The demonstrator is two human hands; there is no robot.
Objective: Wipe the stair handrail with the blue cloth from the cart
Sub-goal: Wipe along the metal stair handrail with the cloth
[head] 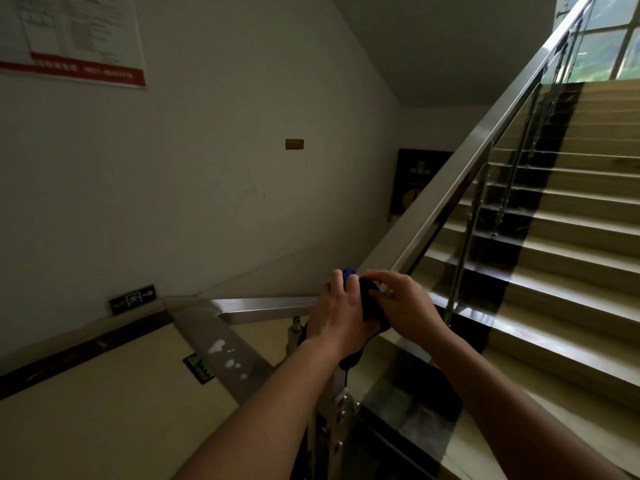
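Both forearms come up from the bottom edge and meet just below centre frame, at the bend of the handrail point(481, 150). On the left, a level run of the rail comes in from the lower left of the frame and disappears behind the left hand point(341, 317). That hand's fingers point(337, 277) are curled round the cloth point(367, 301), with a bright blue fold poking out above them and a darker tail hanging below the wrist. The cloth is bunched between the two hands, right over the bend. The hands hide whether it already presses on the metal.

To its right, the right hand point(407, 304) has its fingers point(377, 277) bent down onto the cloth's upper edge and pinching it, apparently arranging the wad rather than wiping.

From the hands, the sloping run goes off in one straight line to the upper right of the frame, beside the stairs point(571, 216). That line is the wiping axis. The right hand sits on the side where the slope begins, so it is nearer that run. The left hand is nearer the level piece. I judge the wiping has barely begun, as the whole slope lies ahead of the cloth.
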